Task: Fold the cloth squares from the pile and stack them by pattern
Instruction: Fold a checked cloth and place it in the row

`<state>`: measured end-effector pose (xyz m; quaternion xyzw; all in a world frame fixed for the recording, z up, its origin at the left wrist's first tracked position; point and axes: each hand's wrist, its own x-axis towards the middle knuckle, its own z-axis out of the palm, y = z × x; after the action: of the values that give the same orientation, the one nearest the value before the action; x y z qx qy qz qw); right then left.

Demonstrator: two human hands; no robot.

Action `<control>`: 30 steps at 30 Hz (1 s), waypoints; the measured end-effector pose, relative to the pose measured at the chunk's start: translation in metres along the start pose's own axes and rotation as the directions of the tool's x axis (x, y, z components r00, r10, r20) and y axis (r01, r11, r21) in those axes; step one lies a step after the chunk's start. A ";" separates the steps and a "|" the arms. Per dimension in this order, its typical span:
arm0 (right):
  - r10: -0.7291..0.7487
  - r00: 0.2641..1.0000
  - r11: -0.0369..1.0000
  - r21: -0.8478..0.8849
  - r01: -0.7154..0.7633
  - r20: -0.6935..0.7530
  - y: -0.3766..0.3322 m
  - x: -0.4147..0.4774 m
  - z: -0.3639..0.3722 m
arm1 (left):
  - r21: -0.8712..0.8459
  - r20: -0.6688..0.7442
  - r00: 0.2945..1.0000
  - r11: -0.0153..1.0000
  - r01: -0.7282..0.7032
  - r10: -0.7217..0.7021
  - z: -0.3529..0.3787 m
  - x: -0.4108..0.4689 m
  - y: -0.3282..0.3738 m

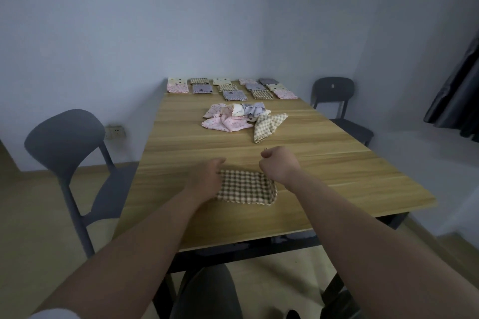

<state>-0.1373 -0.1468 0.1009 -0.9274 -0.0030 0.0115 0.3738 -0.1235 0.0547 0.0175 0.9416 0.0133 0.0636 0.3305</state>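
Note:
A brown-and-cream checked cloth lies folded on the wooden table near its front edge. My left hand rests on the cloth's left edge with fingers curled over it. My right hand is closed in a fist at the cloth's far right corner, pinching it. Farther back lies the loose pile of pink floral, purple and cream cloths, with another checked cloth spread at its right. Folded squares sit in rows along the table's far edge.
A grey chair stands at the table's left side and a dark chair at the far right. A third chair's back is right below me. A wall socket is on the left wall, dark curtains on the right.

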 end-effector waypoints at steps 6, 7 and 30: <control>-0.041 0.995 0.997 -0.056 0.046 0.092 -0.030 0.002 0.038 | -0.298 -0.147 0.981 0.952 0.077 -0.125 0.005 -0.004 -0.032; -0.045 0.993 0.996 -0.074 0.053 0.108 -0.033 0.002 0.046 | -0.274 -0.140 0.983 0.959 0.074 -0.116 0.004 -0.004 -0.034; -0.086 0.981 0.987 -0.123 0.108 0.172 -0.038 -0.001 0.095 | -0.204 -0.153 0.987 0.979 0.015 -0.047 0.010 0.004 -0.045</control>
<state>-0.1405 -0.0537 0.0592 -0.9446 -0.0804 0.0704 0.3105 -0.1171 0.0845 -0.0179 0.8947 0.0477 0.1336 0.4235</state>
